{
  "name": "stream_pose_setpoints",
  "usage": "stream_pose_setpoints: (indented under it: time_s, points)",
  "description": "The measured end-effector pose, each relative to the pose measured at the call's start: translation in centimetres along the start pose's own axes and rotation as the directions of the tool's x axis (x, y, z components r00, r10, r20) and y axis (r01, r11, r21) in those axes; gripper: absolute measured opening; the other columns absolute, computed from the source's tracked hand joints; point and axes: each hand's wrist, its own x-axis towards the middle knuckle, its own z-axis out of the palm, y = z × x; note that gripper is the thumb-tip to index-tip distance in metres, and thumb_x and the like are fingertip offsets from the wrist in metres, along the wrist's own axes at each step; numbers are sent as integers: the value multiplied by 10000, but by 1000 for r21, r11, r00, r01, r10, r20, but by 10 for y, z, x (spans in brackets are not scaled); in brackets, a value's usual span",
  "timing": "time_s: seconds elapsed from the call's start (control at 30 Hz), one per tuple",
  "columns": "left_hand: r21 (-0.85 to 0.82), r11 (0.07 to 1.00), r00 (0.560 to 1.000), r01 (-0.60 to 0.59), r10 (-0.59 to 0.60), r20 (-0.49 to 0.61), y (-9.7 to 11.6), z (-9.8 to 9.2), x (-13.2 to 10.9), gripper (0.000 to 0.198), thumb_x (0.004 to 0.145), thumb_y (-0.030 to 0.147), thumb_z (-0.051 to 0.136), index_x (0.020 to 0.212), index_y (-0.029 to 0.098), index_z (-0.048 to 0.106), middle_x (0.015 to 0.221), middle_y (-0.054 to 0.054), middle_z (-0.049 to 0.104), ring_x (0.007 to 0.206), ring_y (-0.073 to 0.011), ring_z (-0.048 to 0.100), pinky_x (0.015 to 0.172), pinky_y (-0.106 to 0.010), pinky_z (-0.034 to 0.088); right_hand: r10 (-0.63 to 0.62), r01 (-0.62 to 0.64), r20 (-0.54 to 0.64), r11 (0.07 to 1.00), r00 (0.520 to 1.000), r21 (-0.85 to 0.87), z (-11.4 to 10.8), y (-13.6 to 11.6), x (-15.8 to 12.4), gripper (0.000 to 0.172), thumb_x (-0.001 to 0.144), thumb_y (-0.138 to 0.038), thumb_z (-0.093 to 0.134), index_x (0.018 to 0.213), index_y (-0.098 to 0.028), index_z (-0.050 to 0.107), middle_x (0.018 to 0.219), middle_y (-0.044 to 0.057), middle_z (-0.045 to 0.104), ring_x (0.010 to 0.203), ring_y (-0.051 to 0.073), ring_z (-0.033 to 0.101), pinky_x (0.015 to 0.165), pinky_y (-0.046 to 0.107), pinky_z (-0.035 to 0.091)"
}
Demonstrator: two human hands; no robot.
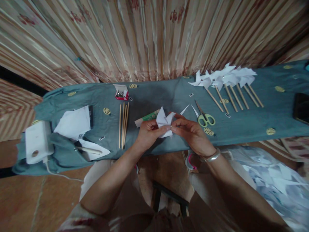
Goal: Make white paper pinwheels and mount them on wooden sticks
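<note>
A white paper pinwheel (163, 120) with folded blades is between my hands above the near part of the table. My left hand (150, 132) is closed, thumb and fingers pinching the paper from the left. On the other side, my right hand (191, 131) pinches a small shiny pin (171, 126) against the paper. Whether the pin goes through it, I cannot tell. Under my left fingers lies a green and white glue box (151, 115). Scissors with green handles (205, 118) rest just beyond my right hand, beside thin paper scraps (194, 110).
Several finished pinwheels on sticks (228, 79) lie far right. Bare wooden sticks (124, 125) and a red box of metal pins (121, 93) are left of centre. Paper sheets (73, 122) and a white device (38, 141) with a cable occupy the left end. A phone (301, 108) sits right.
</note>
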Motion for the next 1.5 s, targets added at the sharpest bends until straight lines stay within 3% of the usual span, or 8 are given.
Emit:
stream_pose_setpoints:
  time_s: [0.23,0.37,0.5,0.67,0.8,0.97,1.23,1.5]
  points:
    - [-6,1000,1000,8,-8,-14,1,0,0,348,572,434,887,737,152,767,676,-1,719,593,-114,588,606,-241,483,-12,14,-71,1000,997,19,0,4,0,222,702,-451,837,736,-258,732,1145,39,691,1345,264,484,1171,447,286]
    - [-59,998,999,12,-14,-32,1,1,0,366,533,427,906,747,161,774,720,-11,742,622,-124,614,619,-244,494,-41,50,-153,997,987,56,2,7,0,242,658,-361,877,744,-247,681,1178,43,676,1301,251,530,1137,435,364]
    - [-53,998,998,36,-38,-42,0,1,0,386,515,443,910,742,161,775,732,-19,746,635,-136,631,636,-259,505,-6,35,-246,993,969,112,4,11,1,424,571,-304,923,905,-249,668,1298,43,617,1157,225,615,1062,406,466]
    - [-80,996,998,46,-49,-32,-2,1,1,391,505,446,917,736,164,776,723,-15,743,625,-130,626,637,-258,505,63,-15,-217,976,974,215,6,7,1,684,571,-272,922,1169,-268,591,1076,17,697,1023,200,667,959,369,540]
    - [-85,996,999,37,-38,-17,-3,1,1,386,537,436,913,768,158,778,756,-27,751,655,-144,642,652,-268,508,142,-96,-153,957,978,273,7,2,-1,681,612,-280,898,1204,-267,564,851,-31,716,816,185,694,787,345,582]
    - [-77,996,999,41,-43,-15,-6,1,0,370,551,434,911,758,158,778,740,-21,749,641,-140,632,628,-253,488,187,-137,-132,938,973,320,9,-1,-2,641,599,-255,897,1160,-256,586,792,-52,724,703,147,678,693,288,566]
    - [-70,996,999,48,-49,-18,-11,1,1,368,571,447,903,784,169,788,782,-31,764,672,-157,650,663,-279,509,169,-112,-184,952,968,286,7,2,-1,622,584,-289,907,1116,-248,586,886,-19,760,806,177,716,759,319,588]
    - [-82,996,998,44,-49,-51,-9,2,0,312,559,420,907,730,186,790,708,-2,750,602,-121,617,616,-246,489,192,-127,-214,950,958,285,9,3,0,632,548,-311,923,1081,-242,591,866,-22,757,803,191,712,802,356,594]
